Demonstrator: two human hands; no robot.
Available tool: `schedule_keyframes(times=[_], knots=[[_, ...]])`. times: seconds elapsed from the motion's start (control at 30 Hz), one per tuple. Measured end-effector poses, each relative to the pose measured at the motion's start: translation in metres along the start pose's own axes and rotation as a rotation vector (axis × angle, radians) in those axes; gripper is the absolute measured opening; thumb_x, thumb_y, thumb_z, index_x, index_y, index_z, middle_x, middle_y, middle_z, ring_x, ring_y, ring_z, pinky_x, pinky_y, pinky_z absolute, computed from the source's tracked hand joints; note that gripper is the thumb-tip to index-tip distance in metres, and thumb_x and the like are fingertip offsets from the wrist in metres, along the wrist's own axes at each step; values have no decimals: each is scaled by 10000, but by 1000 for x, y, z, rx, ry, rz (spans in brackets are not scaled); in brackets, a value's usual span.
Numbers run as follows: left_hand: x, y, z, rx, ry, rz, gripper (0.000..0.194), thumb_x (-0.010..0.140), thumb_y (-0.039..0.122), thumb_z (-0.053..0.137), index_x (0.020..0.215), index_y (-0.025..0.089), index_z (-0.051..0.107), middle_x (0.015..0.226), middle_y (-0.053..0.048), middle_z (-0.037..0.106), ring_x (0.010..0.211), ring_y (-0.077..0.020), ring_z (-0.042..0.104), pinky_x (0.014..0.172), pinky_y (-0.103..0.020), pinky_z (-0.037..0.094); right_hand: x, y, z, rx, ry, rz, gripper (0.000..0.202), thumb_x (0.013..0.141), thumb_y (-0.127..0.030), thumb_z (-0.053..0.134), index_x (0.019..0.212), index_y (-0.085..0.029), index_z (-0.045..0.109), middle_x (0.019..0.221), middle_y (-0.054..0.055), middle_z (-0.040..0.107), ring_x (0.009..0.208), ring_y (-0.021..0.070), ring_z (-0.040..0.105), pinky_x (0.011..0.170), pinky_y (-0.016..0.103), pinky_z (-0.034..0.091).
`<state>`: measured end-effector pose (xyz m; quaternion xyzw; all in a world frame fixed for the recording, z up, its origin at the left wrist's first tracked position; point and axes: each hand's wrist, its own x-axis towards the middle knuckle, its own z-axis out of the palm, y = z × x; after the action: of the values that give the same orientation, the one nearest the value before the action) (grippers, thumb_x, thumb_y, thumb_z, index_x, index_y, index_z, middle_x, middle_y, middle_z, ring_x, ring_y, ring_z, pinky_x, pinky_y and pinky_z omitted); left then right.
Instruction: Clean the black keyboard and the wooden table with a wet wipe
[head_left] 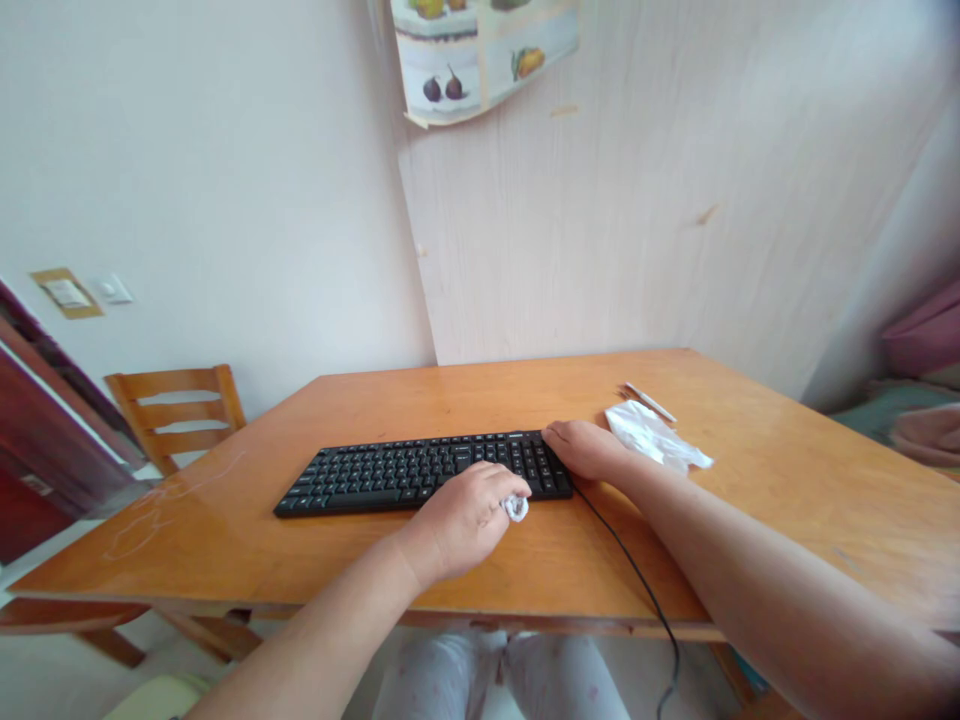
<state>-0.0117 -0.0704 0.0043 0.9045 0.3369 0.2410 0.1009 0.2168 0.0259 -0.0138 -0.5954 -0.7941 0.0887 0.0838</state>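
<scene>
A black keyboard [382,478] lies on the wooden table [300,560], its keys facing up. My left hand [474,512] is closed round a small wad of white tissue [516,507] over the keyboard's lower right part; whether the tissue touches the keys cannot be told. My right hand [585,448] rests at the keyboard's upper right corner, its fingers together against the edge. What lies under that palm is hidden. A black cable [630,560] runs from beside my right hand over the table's front edge.
Beyond my right forearm lie a crumpled white plastic bag [652,432] and a white pen-like stick [650,402] with thin dark items beside it. A wooden chair [180,410] stands at the left. The wall [300,200] rises behind the table.
</scene>
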Motion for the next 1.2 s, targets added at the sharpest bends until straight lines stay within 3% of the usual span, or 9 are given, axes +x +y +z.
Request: schedule_keyframes(times=[0.13,0.23,0.4,0.53,0.8,1.2], knots=[[15,-6,-18,-85,172,-204,252,876,145,504,1067,229,645,1036,-16,712,958,-163,646,897,-298,486,0,1,0,6,-3,-6,557,1023,-429,206,1010,-149,687,1110,183,717,1041,274,673,874,346,464],[34,-20,-24,-83,257,-283,223,881,200,522,1067,218,645,1012,-16,724,921,-163,660,878,-296,492,1,2,1,6,-4,-8,560,1022,-429,204,1003,-151,689,1100,180,721,1027,276,676,867,350,465],[66,-42,-6,1,205,-294,253,869,186,525,1101,201,625,1075,-51,716,975,-180,658,882,-301,494,2,2,2,3,4,-8,549,1022,-430,214,1006,-156,689,1106,174,720,1031,268,674,870,344,460],[77,-47,12,34,136,-265,235,847,147,518,1035,188,654,1040,-70,719,974,-203,651,873,-318,490,2,2,1,-1,2,-18,531,1024,-410,222,999,-156,687,1099,171,721,1028,253,675,865,326,456],[60,-35,15,-6,32,-153,232,824,122,492,940,213,670,950,-27,711,899,-177,639,818,-279,473,2,3,-1,-4,-7,-27,462,1011,-334,260,990,-148,682,1091,179,720,1022,256,675,848,318,458],[25,2,14,-23,8,-87,253,820,79,482,938,204,668,942,-29,681,917,-176,609,868,-286,450,2,4,1,2,13,-43,516,1033,-365,222,989,-144,686,1122,185,714,1068,259,660,885,320,449]])
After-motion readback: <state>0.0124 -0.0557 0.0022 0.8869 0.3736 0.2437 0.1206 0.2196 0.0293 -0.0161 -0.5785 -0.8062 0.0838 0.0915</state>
